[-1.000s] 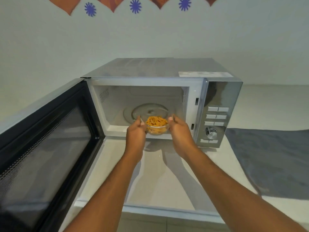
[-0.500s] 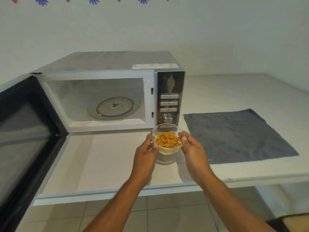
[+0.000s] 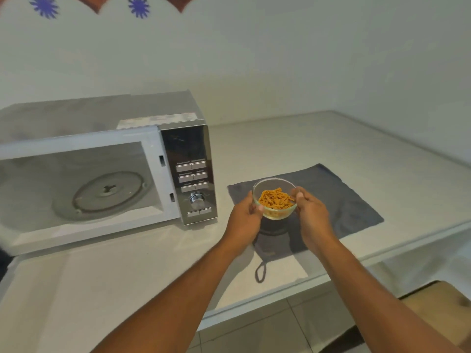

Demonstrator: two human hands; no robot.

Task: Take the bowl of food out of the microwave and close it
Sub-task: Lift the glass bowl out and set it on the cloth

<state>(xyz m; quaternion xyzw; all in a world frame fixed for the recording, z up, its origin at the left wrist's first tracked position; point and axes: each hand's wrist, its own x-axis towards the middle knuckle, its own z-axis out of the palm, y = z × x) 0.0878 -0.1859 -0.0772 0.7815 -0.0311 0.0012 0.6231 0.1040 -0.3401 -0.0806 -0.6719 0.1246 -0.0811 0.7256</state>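
Observation:
A clear glass bowl (image 3: pixel 274 197) holding orange pasta-like food hangs a little above the grey cloth (image 3: pixel 339 197), to the right of the microwave (image 3: pixel 107 154). My left hand (image 3: pixel 246 220) grips its left rim and my right hand (image 3: pixel 312 215) grips its right rim. The microwave stands open on the left. Its cavity holds only the round glass turntable (image 3: pixel 107 192). The door is out of the picture on the left, apart from a dark sliver at the edge.
The white counter (image 3: pixel 318 143) runs right to a corner where two walls meet. Its front edge crosses below my arms, with tiled floor (image 3: pixel 254 335) underneath. A wooden stool or box (image 3: pixel 438 307) sits low at the right. The cloth's hanging loop (image 3: pixel 260 272) lies near the counter edge.
Both hands carried the bowl out of the microwave and to the right, from over the bare counter to over the grey cloth. The view swung right, so the door left the picture.

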